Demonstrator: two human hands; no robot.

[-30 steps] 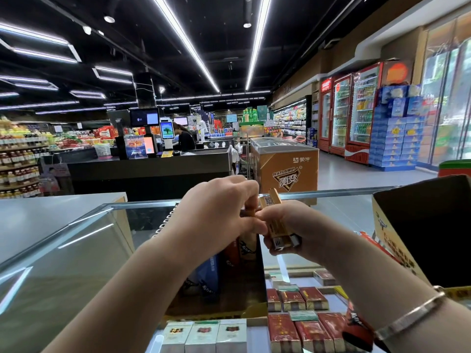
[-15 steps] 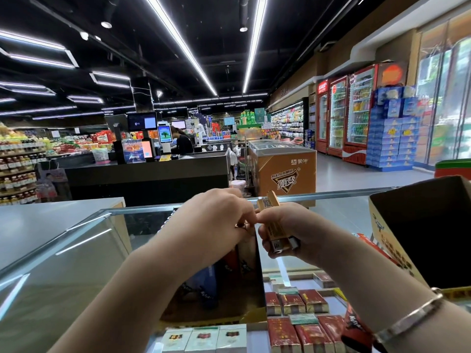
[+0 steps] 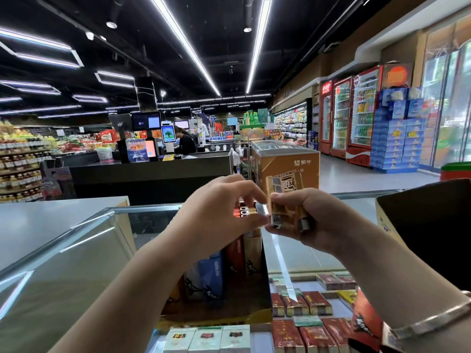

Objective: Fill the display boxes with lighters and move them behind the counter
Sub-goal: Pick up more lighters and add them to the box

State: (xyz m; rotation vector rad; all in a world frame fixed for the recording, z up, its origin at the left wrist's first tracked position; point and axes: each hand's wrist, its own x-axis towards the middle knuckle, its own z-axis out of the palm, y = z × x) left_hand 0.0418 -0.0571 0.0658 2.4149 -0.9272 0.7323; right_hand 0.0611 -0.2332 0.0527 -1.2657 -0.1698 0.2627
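Head view: "蒙牛" read on brown chest freezer (image 3: 285, 164) at 12 o'clock; amber barcoded lighters (image 3: 284, 202) gripped by right hand (image 3: 308, 217); red and gold lighters (image 3: 246, 212) pinched by left hand (image 3: 219, 212).

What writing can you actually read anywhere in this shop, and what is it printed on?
"蒙牛": white, on the orange freezer chest.
Coca-Cola script, partly visible: base of the red drinks fridge.
Too blurred to read: lighters in the right hand, lighters in the display box, packs under the glass counter, shelf tags, screens.
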